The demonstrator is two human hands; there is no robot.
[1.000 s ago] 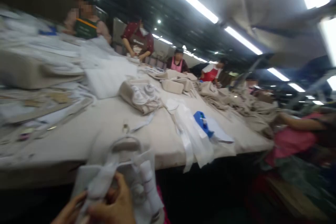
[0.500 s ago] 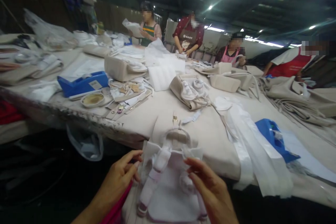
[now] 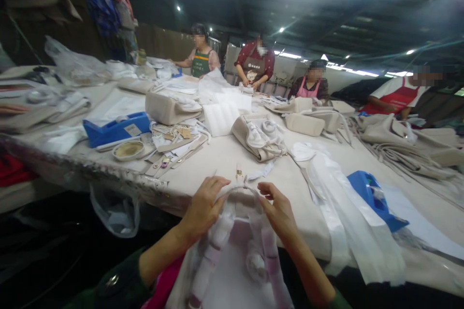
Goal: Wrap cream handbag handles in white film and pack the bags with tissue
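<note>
A pale beige bag [image 3: 237, 251] lies upright toward me at the table's front edge, its straps wrapped in white padding [image 3: 221, 229]. A thin curved handle [image 3: 244, 188] arches at its top, with a small gold-coloured clasp [image 3: 239, 172] just beyond. My left hand [image 3: 206, 203] is closed on the handle's left side, fingers above and thumb below. On the right side, my right hand [image 3: 277, 207] has its thumb against the handle and its fingers curved over it. A wrapped roll [image 3: 255, 265] rests on the bag's face. Blur hides the exact finger contact.
Another beige bag [image 3: 259, 137] stands ahead. Blue tape dispensers stand left [image 3: 118, 129] and right [image 3: 377, 200]. A small round dish [image 3: 128, 149] sits near tags and straps [image 3: 177, 140]. White strips [image 3: 348, 217] hang over the edge. Several co-workers stand across the table.
Both hands have moved up and inward from the bag's sides to its top handle. The view has tilted upward slightly. A co-worker at the back has lowered a white sheet-like item.
</note>
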